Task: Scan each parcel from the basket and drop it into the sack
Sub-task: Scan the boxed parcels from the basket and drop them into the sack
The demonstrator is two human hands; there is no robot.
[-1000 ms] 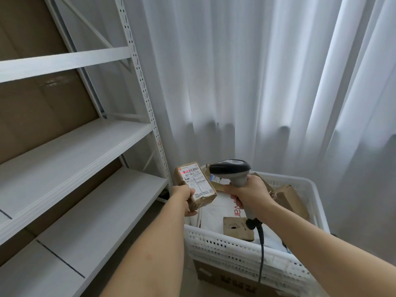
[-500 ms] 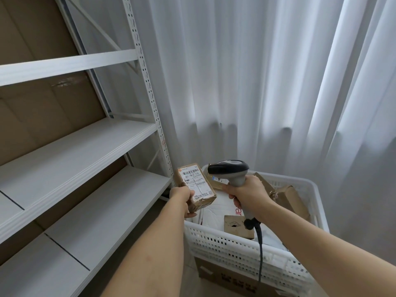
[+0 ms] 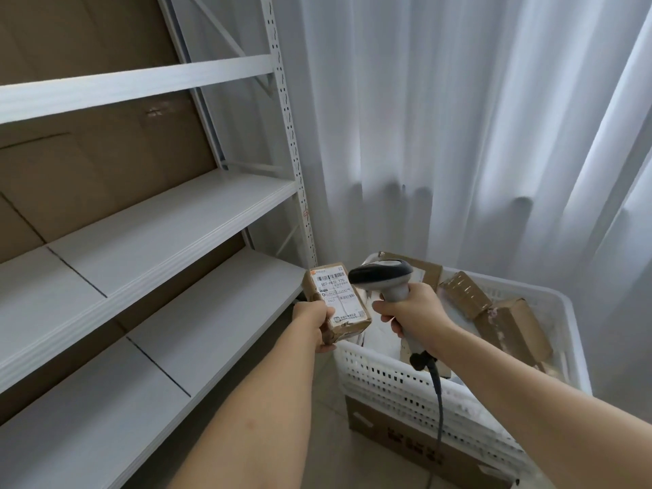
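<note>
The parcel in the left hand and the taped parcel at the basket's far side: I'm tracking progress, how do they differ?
The held parcel shows a white barcode label; the taped parcel shows only glossy tape. The left hand holds the first beside the scanner; the second lies tilted in the basket. Both are small brown cardboard boxes.

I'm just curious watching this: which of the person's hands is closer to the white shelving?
Left. The left hand, gripping a small labelled parcel, is beside the front edge of the white shelving. The right hand, gripping the scanner, is farther away, over the basket.
</note>
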